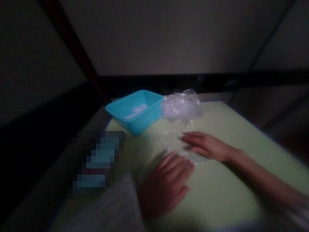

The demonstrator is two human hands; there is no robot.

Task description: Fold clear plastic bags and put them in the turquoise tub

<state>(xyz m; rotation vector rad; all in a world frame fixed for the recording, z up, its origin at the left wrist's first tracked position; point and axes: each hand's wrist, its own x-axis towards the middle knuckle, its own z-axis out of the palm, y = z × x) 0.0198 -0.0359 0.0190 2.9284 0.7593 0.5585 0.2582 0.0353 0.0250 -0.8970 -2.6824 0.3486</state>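
A clear plastic bag [169,139] lies flat on the pale yellow-green tabletop [217,193], its outline faint in the dim light. My left hand [170,183] rests palm down at the bag's near edge, with its fingers stretched forward. On the bag's right side lies my right hand [209,146], also palm down, fingers extended and pointing left. Both hands are open, and I see nothing held in either. Beyond them is a crumpled heap of clear plastic bags [181,104], next to a turquoise plastic basket [147,120] that has some whitish pieces inside.
A pixelated patch [101,161] at the table's left side hides something with a bluish face. Behind the table stands a grey wall or partition [169,38], with a dark band along its bottom. The table's right edge [260,132] runs diagonally.
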